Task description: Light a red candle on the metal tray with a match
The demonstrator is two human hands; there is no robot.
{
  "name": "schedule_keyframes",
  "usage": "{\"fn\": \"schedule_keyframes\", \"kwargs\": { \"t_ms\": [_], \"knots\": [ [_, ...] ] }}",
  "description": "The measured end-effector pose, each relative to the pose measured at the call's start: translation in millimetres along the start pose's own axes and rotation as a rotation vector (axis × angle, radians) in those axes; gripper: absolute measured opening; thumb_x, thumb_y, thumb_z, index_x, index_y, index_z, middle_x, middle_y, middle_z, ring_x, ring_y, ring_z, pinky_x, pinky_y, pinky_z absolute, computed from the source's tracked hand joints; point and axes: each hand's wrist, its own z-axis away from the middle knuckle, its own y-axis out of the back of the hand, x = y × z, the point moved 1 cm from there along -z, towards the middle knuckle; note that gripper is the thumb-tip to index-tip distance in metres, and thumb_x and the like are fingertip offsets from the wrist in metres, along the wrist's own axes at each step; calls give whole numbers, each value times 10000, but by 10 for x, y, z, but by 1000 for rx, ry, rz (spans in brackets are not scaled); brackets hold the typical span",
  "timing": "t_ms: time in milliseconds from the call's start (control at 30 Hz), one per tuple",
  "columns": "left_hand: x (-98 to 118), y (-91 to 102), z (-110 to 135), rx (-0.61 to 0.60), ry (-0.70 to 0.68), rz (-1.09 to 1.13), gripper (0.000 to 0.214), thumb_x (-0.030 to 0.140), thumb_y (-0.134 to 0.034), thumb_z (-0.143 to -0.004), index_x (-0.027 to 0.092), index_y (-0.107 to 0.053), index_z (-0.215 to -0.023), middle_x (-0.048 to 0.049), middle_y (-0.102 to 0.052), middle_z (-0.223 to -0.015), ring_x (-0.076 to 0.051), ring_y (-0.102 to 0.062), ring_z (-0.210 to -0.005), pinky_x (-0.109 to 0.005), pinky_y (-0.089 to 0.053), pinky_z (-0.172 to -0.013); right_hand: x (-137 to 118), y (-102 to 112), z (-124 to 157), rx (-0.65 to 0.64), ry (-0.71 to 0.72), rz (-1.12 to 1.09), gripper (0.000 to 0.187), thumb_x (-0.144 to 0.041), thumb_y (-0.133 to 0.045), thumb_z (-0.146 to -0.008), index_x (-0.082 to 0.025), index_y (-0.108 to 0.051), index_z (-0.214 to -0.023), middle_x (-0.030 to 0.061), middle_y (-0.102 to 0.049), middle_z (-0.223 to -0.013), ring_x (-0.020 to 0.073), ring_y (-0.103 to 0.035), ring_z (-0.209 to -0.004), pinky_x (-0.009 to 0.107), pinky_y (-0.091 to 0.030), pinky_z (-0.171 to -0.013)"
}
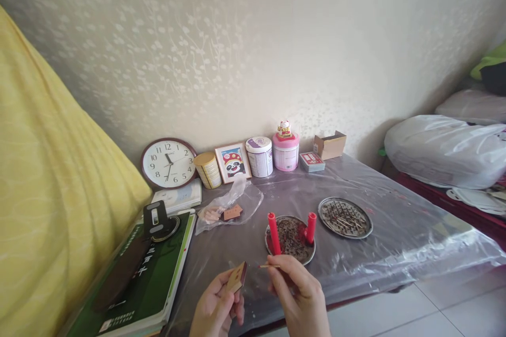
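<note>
My left hand (216, 308) is closed around a small matchbox (237, 277), held up near the table's front edge. My right hand (299, 295) pinches a thin matchstick (270, 266) that points left toward the box, a short gap between them. Just beyond my hands a round metal plate (290, 239) carries two upright red candles, one at its left (273, 233) and one at its right (311, 227).
A second round metal plate (345, 217) lies to the right. A clear bag (229, 204), green books (142, 279), a wall clock (168, 163), tins, a framed picture (233, 162) and a small carton line the wall. Plastic sheeting covers the table (395, 231). A bed (446, 152) stands right.
</note>
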Motion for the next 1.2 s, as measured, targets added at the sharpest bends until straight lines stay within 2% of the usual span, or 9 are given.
{"fn": "schedule_keyframes", "kwargs": {
  "t_ms": [133,333,433,633,767,833,933,1033,1200],
  "knots": [
    [-8,7,0,0,-19,-57,495,505,-796,-602,151,-730,-941,3,-541,-577,-117,-476,-454,-259,-366,-425,-50,26,8,-1,8,49,83,-219,-589,-878,-223,-672,-882,38,-688,-772,132,-609,-522,216,-519,-514],
    [-14,-13,2,-3,-50,-71,473,502,-790,-613,161,-732,-935,11,-549,-554,-105,-467,-436,-244,-357,-421,-112,39,38,-85,204,80,196,-112,-546,-873,-219,-685,-962,63,-691,-854,134,-640,-572,224,-539,-565],
    [-9,-39,19,3,-59,-71,458,497,-787,-624,167,-733,-936,18,-551,-542,-95,-457,-425,-236,-349,-423,-110,13,70,-44,212,75,183,-136,-560,-870,-225,-700,-947,68,-702,-835,144,-640,-571,230,-542,-556],
    [7,-61,28,15,-57,-89,454,495,-792,-618,158,-726,-915,15,-554,-526,-95,-447,-413,-238,-339,-416,-139,-8,111,-55,232,117,153,-204,-569,-889,-248,-709,-930,65,-726,-806,173,-688,-665,235,-561,-604],
    [19,-77,52,-10,-59,-136,463,517,-779,-624,168,-723,-923,9,-560,-532,-91,-438,-416,-235,-320,-418,-93,-8,99,-148,311,176,172,-171,-579,-881,-258,-702,-963,58,-740,-861,172,-704,-734,226,-562,-664],
    [23,-91,84,-51,-94,-201,492,530,-797,-586,174,-725,-919,6,-560,-534,-85,-422,-417,-230,-294,-412,-25,-11,62,-168,254,214,163,-183,-560,-891,-236,-706,-940,65,-738,-869,178,-701,-750,233,-558,-691],
    [50,-72,116,-46,-173,-240,534,529,-820,-544,184,-721,-939,10,-551,-518,-85,-407,-420,-231,-275,-415,87,-3,-6,-77,10,228,170,-264,-561,-898,-207,-716,-860,51,-718,-741,175,-672,-646,230,-538,-624],
    [133,11,96,57,-204,-175,470,532,-777,-612,197,-712,-936,32,-511,-475,-93,-406,-415,-237,-283,-431,133,10,-44,-10,-179,142,224,-374,-593,-873,-195,-729,-862,25,-669,-607,152,-603,-506,214,-482,-496],
    [316,100,67,201,-205,-35,384,475,-727,-708,177,-710,-949,48,-454,-528,-101,-397,-469,-240,-300,-445,98,26,-55,30,-322,-39,298,-461,-647,-809,-177,-708,-877,-2,-603,-528,138,-555,-469,207,-444,-464]
  ]
}}
